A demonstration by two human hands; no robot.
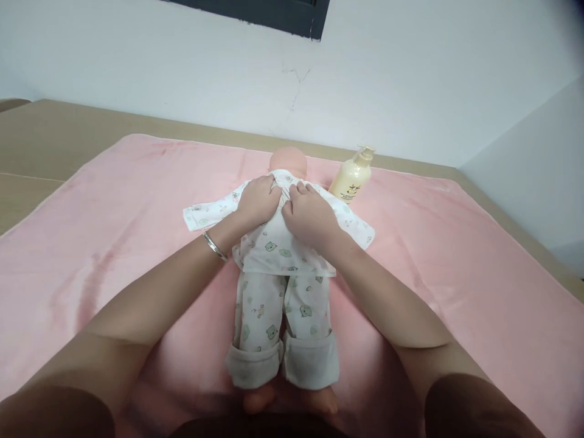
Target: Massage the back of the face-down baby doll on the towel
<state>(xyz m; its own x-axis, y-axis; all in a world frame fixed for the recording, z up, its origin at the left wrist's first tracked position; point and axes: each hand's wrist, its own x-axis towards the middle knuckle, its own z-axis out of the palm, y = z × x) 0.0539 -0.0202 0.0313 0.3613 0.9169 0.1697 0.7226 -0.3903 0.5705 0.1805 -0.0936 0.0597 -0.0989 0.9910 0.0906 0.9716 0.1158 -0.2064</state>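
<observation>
A baby doll [288,159] lies lengthwise in front of me, its head away from me and its bare feet near my body. It wears a white printed top [292,254] and matching trousers [262,310] with the cuffs rolled up. My left hand [259,199] is closed on the top just below the neck, its thumb and fingers pinching the cloth. Right beside it, my right hand [310,213] grips the same top with bent fingers. Between the two hands the fabric is gathered into creases. Both sleeves spread outward.
A pale yellow pump bottle [350,179] stands behind the right sleeve. Under everything lies a pink blanket [114,243] with some wrinkles, spread over a tan surface [55,134]. A white wall [182,67] rises behind, with a dark frame [274,15] at the top.
</observation>
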